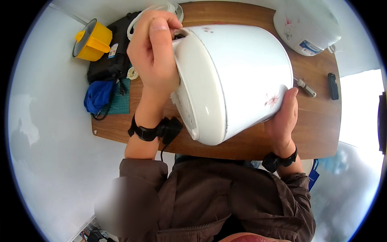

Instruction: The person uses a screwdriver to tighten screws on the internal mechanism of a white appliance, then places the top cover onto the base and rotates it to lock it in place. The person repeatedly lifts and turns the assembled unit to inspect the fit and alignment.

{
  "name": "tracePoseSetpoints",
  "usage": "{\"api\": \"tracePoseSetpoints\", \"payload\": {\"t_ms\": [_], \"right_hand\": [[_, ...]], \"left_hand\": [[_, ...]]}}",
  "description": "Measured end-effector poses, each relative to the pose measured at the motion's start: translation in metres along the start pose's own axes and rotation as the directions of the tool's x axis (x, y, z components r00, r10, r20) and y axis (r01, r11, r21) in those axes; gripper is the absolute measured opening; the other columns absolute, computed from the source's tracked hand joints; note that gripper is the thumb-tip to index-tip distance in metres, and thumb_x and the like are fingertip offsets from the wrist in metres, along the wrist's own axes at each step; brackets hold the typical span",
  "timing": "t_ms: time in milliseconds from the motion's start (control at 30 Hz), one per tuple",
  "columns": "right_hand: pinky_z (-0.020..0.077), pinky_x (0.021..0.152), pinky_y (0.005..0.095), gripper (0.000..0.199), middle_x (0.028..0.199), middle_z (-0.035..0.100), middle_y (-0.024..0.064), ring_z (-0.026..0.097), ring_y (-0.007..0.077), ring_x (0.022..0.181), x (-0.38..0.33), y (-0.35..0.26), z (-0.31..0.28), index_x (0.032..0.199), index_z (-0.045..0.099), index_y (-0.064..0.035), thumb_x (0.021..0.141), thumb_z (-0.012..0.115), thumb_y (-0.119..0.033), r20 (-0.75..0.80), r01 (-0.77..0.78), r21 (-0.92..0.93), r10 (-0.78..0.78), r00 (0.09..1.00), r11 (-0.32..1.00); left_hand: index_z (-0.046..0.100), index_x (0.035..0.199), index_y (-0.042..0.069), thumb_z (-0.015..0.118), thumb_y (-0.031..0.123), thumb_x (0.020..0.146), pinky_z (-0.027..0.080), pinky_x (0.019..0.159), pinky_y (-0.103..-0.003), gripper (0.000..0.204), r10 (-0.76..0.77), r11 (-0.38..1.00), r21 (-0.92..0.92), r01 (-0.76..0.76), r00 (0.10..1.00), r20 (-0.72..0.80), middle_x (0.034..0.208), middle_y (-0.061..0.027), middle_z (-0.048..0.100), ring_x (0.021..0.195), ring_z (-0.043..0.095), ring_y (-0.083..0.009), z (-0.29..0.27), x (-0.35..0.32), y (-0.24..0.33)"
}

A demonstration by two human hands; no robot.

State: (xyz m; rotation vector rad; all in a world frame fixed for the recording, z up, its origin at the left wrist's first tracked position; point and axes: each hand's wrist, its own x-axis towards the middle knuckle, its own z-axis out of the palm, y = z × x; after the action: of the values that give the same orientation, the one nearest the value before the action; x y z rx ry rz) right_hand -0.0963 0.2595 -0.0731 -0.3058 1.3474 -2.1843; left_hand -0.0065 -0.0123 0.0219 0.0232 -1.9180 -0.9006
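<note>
While tilted above the table [242, 141], the white cooker [238, 76] — both hands grip it.

Brown jacket [225, 197], black wrist straps [146, 132]

Your cooker [238, 76] is white with a small pink flower print on its side; the second cooker [306, 24] is white too, with pink flowers and a blue label; your table [318, 121] is brown wood grain; the pot [93, 40] is yellow; the cloth [98, 97] is blue; the mat [121, 101] is green with a grid; your wrist straps [147, 131] are black; your jacket [225, 201] is brown.
</note>
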Motion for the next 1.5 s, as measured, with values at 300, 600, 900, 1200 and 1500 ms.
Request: {"api": "tracePoseSetpoints", "payload": {"t_ms": [300,600,900,1200,1500], "right_hand": [[0.0510,0.094,0.0325,0.077,0.123,0.065,0.0143,0.064,0.0192,0.109,0.000,0.015,-0.019,0.133,0.052,0.0100,0.105,0.047,-0.061,0.164,0.484,-0.287,-0.455,0.875,0.827],[0.0469,0.096,0.0356,0.075,0.123,0.065,0.0122,0.060,0.0194,0.111,0.020,0.030,-0.053,0.128,0.057,0.0105,0.102,0.055,-0.060,0.467,0.683,-0.455,-0.501,0.729,0.571],[0.0430,0.100,0.0385,0.058,0.122,0.062,0.0131,0.056,0.0234,0.109,0.025,0.033,-0.036,0.135,0.050,0.0068,0.101,0.059,-0.039,0.331,0.496,-0.400,-0.383,0.862,0.771],[0.0437,0.106,0.0388,0.073,0.137,0.059,0.0129,0.056,0.0232,0.125,0.022,0.022,-0.044,0.143,0.046,0.0046,0.094,0.072,-0.043,0.249,0.284,-0.295,-0.214,0.945,0.912],[0.0433,0.107,0.0352,0.073,0.139,0.057,0.0160,0.057,0.0238,0.125,0.024,-0.040,0.010,0.149,0.040,0.0089,0.097,0.066,-0.035,0.205,0.270,-0.314,-0.213,0.955,0.910]], "left_hand": [[0.056,0.140,0.002,0.019,0.079,0.100,0.047,0.103,-0.034,0.094,-0.577,0.644,-0.452,0.617,0.780,0.243,0.118,-0.0099,0.065,0.115,0.062,-0.0189,0.025,-0.019,-0.038],[0.055,0.133,0.003,0.035,0.047,0.108,0.058,0.094,-0.035,0.054,-0.562,0.621,-0.519,0.588,0.795,0.227,0.122,-0.0129,0.065,0.110,0.067,-0.0191,0.032,-0.022,-0.032],[0.056,0.133,-0.001,0.037,0.042,0.098,0.050,0.102,-0.031,0.059,-0.500,0.553,-0.685,0.474,0.847,0.183,0.126,-0.0129,0.063,0.116,0.062,-0.0174,0.031,-0.018,-0.030],[0.062,0.123,-0.002,0.037,0.030,0.097,0.040,0.103,-0.034,0.048,-0.362,0.752,-0.544,0.372,0.923,0.131,0.122,-0.0106,0.053,0.115,0.051,-0.0208,0.042,-0.030,-0.053],[0.058,0.136,-0.002,0.038,0.029,0.102,0.044,0.103,-0.033,0.050,-0.415,0.608,-0.616,0.500,0.862,0.290,0.132,-0.0115,0.057,0.119,0.055,-0.0200,0.035,-0.024,-0.025]]}}
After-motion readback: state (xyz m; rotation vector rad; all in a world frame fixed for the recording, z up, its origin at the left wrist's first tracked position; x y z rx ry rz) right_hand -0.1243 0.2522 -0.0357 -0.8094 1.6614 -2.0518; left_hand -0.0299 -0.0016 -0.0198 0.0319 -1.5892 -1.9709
